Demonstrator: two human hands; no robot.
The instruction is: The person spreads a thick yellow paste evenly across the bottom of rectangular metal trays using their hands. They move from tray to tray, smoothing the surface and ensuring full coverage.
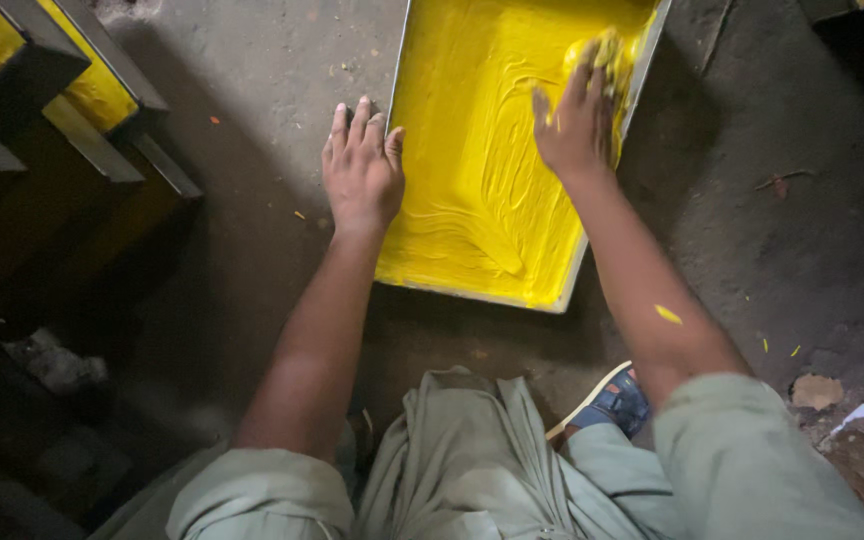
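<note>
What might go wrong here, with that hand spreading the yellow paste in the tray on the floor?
1. The right hand works close to the far rim of the tray, so yellow paste may be pushed over the edge onto the floor.
2. The left hand rests flat at the tray's metal edge and might slip or scrape on it.
3. Paste already spots the right forearm, so it may reach the clothes.

A tray [592,245] full of paste [482,150] lies on the floor [772,230] in front of me. My left hand [362,170] rests flat on the floor, touching the tray's left edge. My right hand [577,120] is in the paste, near the tray's right side. More filled trays [72,90] sit far left. My sandal [607,400] is near the tray's near edge.
</note>
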